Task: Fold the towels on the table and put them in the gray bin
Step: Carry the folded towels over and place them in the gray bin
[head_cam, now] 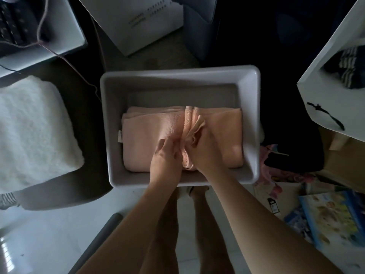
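Note:
A folded pink towel (146, 135) lies inside the gray bin (177, 76) and fills its near half. A raised ridge of its fabric runs down the middle. My left hand (166, 157) rests flat on the towel just left of that ridge, fingers spread. My right hand (205, 151) presses on the towel right of the ridge, with fabric bunched against its fingers. A folded white towel (33, 131) lies on the dark table (79, 107) to the left of the bin.
A laptop (29, 26) with a pink cable sits at the far left. White boxes (138, 22) stand behind the bin and a white shelf (335, 76) at the right. Cardboard and a colourful box (331, 216) lie on the floor at right. My legs show below.

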`<action>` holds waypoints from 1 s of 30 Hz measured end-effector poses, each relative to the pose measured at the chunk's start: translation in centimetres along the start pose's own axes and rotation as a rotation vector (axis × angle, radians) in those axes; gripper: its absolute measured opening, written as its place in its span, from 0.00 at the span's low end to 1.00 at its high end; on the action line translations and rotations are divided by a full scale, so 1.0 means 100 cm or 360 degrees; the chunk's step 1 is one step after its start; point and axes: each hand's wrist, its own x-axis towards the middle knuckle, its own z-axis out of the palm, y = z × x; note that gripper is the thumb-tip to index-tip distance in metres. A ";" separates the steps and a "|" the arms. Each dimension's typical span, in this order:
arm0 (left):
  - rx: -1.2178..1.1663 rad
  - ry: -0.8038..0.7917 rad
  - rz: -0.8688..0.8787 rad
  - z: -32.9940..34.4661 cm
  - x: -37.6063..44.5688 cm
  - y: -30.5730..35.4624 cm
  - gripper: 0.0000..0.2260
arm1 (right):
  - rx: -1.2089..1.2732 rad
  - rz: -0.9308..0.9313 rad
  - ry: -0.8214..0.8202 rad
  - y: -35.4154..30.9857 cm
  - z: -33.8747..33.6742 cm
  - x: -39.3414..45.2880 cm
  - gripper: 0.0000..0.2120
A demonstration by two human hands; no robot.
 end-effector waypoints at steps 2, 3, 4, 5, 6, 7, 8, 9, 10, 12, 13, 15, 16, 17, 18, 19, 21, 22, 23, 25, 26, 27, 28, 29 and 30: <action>0.0065 -0.0034 0.0010 -0.002 0.002 -0.008 0.16 | -0.0085 0.0057 -0.0014 -0.002 0.002 0.004 0.14; 0.0086 -0.0071 -0.0001 -0.003 0.004 -0.010 0.16 | -0.0107 0.0072 -0.0008 -0.001 0.002 0.005 0.14; 0.0104 -0.0120 -0.0015 -0.003 0.006 -0.012 0.16 | -0.0116 0.0070 0.0020 0.001 0.001 0.007 0.11; 0.0128 -0.0170 -0.0026 -0.003 0.008 -0.012 0.18 | -0.0118 0.0059 0.0074 0.004 -0.001 0.009 0.08; 0.0161 -0.0216 -0.0026 -0.002 0.010 -0.010 0.20 | -0.0124 0.0064 0.0136 0.006 -0.004 0.010 0.04; 0.0220 -0.0258 -0.0014 -0.002 0.010 -0.008 0.21 | -0.0116 0.0080 0.0194 0.008 -0.007 0.011 0.02; 0.0290 -0.0287 0.0010 0.000 0.011 -0.006 0.20 | -0.0085 0.0098 0.0249 0.008 -0.009 0.010 0.05; 0.0341 -0.0297 0.0035 0.000 0.011 -0.005 0.19 | -0.0034 0.0106 0.0289 0.008 -0.011 0.007 0.08; 0.0333 -0.0284 0.0061 0.000 0.010 -0.004 0.18 | 0.0029 0.0109 0.0300 0.006 -0.011 0.004 0.09; 0.0151 -0.0230 0.0086 -0.003 0.011 -0.004 0.16 | 0.0191 0.0092 0.0223 0.000 -0.010 -0.006 0.08; 0.0031 -0.0206 0.0078 -0.005 0.012 -0.003 0.15 | 0.0284 0.0087 0.0158 -0.002 -0.010 -0.011 0.08; -0.0094 -0.0218 0.0063 -0.007 0.013 0.001 0.11 | 0.0450 0.0151 0.0069 -0.002 -0.012 -0.018 0.08; -0.0085 -0.0260 0.0047 -0.007 0.014 0.003 0.09 | 0.0495 0.0208 0.0048 0.000 -0.014 -0.020 0.07; -0.0046 -0.0322 0.0024 -0.007 0.013 0.006 0.08 | 0.0516 0.0261 0.0035 0.002 -0.016 -0.021 0.07; -0.0003 -0.0396 -0.0001 -0.007 0.012 0.009 0.07 | 0.0516 0.0293 0.0030 0.004 -0.019 -0.022 0.07; 0.0044 -0.0467 -0.0032 -0.006 0.010 0.013 0.12 | 0.0530 0.0297 0.0035 0.004 -0.021 -0.021 0.06; 0.0108 -0.0556 -0.0089 -0.004 0.004 0.019 0.22 | 0.0588 0.0230 0.0100 0.000 -0.024 -0.015 0.04; 0.0137 -0.0560 -0.0103 -0.003 0.001 0.022 0.24 | 0.0587 0.0169 0.0147 -0.004 -0.025 -0.009 0.05; 0.0178 -0.0560 -0.0119 -0.001 -0.001 0.025 0.25 | 0.0575 0.0113 0.0188 -0.008 -0.027 -0.001 0.06; 0.0220 -0.0533 -0.0193 0.002 -0.003 0.029 0.26 | 0.0562 0.0053 0.0185 -0.013 -0.030 0.022 0.07; 0.0190 -0.0500 -0.0228 0.004 -0.005 0.032 0.26 | 0.0558 0.0038 0.0130 -0.015 -0.031 0.032 0.11; 0.0151 -0.0461 -0.0255 0.006 -0.007 0.033 0.26 | 0.0485 -0.0012 0.0076 -0.016 -0.034 0.042 0.15; 0.0147 -0.0444 -0.0244 0.009 -0.009 0.033 0.27 | 0.0277 -0.0128 0.0029 -0.018 -0.037 0.051 0.19; 0.0189 -0.0455 -0.0196 0.013 -0.013 0.032 0.28 | -0.0034 -0.0289 -0.0022 -0.019 -0.038 0.059 0.21; 0.0238 -0.0471 -0.0140 0.017 -0.015 0.031 0.30 | -0.0336 -0.0457 -0.0098 -0.020 -0.040 0.066 0.23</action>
